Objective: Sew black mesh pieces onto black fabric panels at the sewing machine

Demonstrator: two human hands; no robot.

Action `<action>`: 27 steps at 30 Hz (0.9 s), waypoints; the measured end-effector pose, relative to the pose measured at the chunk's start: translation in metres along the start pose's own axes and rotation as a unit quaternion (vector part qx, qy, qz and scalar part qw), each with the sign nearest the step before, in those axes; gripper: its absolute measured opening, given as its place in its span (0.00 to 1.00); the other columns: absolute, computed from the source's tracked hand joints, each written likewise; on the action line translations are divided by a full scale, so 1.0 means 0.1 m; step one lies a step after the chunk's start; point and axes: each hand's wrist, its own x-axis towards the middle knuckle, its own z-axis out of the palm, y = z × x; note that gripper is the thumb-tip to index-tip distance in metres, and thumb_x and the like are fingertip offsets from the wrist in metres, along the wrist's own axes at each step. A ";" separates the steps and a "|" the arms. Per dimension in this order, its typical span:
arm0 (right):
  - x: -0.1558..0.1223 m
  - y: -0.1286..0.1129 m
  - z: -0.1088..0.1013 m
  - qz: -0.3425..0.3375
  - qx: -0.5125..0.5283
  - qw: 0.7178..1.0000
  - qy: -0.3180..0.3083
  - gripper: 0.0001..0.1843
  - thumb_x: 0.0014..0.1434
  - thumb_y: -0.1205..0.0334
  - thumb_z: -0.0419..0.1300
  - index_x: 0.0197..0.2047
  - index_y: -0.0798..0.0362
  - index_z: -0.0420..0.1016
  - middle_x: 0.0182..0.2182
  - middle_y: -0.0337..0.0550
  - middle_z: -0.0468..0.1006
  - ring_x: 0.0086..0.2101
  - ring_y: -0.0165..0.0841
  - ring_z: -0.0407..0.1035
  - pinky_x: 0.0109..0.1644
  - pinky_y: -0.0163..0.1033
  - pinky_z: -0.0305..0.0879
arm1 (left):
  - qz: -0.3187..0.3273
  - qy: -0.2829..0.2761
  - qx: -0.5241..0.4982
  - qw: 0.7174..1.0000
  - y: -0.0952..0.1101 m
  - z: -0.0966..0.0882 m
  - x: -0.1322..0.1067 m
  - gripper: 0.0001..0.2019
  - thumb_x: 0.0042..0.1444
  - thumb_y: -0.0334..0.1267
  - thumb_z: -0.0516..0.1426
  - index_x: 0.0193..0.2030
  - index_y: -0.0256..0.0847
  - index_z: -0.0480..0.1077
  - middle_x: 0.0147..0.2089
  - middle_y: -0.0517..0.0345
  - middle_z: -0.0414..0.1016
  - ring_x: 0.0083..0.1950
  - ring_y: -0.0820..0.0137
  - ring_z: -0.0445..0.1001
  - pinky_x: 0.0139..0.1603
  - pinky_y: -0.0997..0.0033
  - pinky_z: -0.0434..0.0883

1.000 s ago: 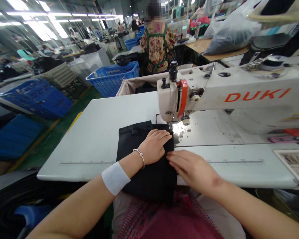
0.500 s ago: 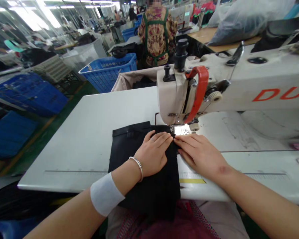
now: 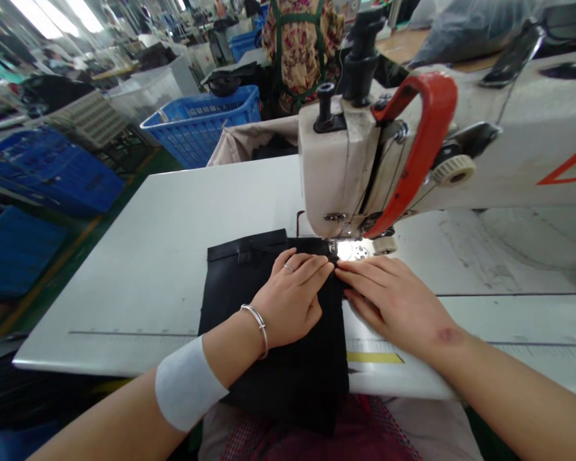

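Note:
A folded piece of black fabric (image 3: 249, 288) lies on the white sewing table (image 3: 173, 256) and hangs over its near edge. My left hand (image 3: 292, 298) lies flat on the fabric, fingers together, pointing at the needle area. My right hand (image 3: 393, 298) presses flat beside it on the fabric's right edge, fingertips just short of the lit presser foot (image 3: 348, 250). The white sewing machine (image 3: 461, 141) with a red guard stands right behind both hands.
A person in a floral top and green apron (image 3: 302, 45) stands beyond the table. A blue basket (image 3: 201, 128) and a beige fabric bin (image 3: 244, 144) sit behind the table. Blue crates (image 3: 43, 173) lie on the floor at left.
My right hand slid forward along the fabric's right edge up to the presser foot, level with my left hand. The camera moved closer to the machine head.

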 end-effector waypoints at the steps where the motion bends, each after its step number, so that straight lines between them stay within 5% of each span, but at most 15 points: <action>1: 0.00 0.00 0.00 0.000 0.000 1.000 -0.001 0.17 0.65 0.62 0.53 0.55 0.54 0.71 0.54 0.44 0.73 0.49 0.41 0.66 0.51 0.50 0.65 | -0.001 -0.001 -0.001 1.000 0.00 0.00 0.00 0.26 0.56 0.31 0.49 0.63 0.36 0.60 0.64 0.52 0.63 0.63 0.59 0.60 0.72 0.49 0.47; 27: 0.08 -0.03 0.03 0.046 -0.033 0.998 -0.028 0.23 0.65 0.58 0.53 0.62 0.53 0.64 0.60 0.44 0.68 0.52 0.45 0.63 0.52 0.52 0.61 | -0.006 0.019 -0.005 1.000 -0.14 0.01 0.13 0.26 0.54 0.29 0.50 0.62 0.39 0.62 0.63 0.53 0.64 0.62 0.60 0.61 0.72 0.48 0.46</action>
